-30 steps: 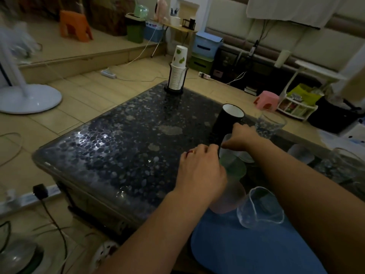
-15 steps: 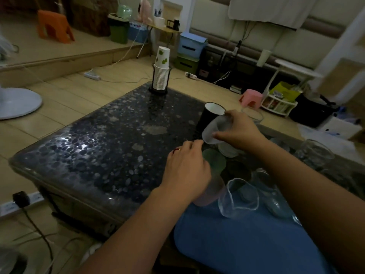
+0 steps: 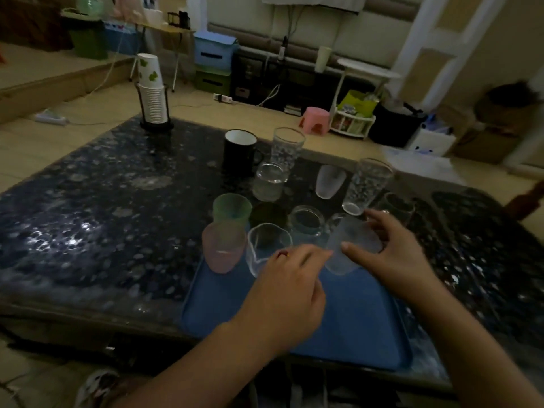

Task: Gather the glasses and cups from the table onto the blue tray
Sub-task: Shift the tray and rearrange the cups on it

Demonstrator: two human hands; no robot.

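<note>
At the far edge of the flat blue plastic tray (image 3: 347, 325) stand a frosted pink cup (image 3: 224, 250) and a clear wavy-rimmed glass (image 3: 266, 248). The left hand (image 3: 290, 285) hovers with fingers loosely curled, holding nothing, while the right hand (image 3: 394, 260) grips a frosted clear cup (image 3: 351, 245) over the tray. Beyond, a black mug (image 3: 240, 153) and several clear glasses, including a tall dotted one (image 3: 366, 187), still wait on the dark speckled table (image 3: 103, 219), so I judge the task under half done.

1. Stack of paper cups (image 3: 153, 92) in a black wire holder, at 11 o'clock on the table.
2. Pink plastic stool (image 3: 315, 120) on the floor, at 1 o'clock.
3. Blue storage drawer (image 3: 214, 51) stacked on a green one (image 3: 212, 81), at 12 o'clock.
4. White power strip (image 3: 222, 98) on the floor, just beside the green drawer.
5. Green waste bin (image 3: 86, 36), at 10 o'clock.
</note>
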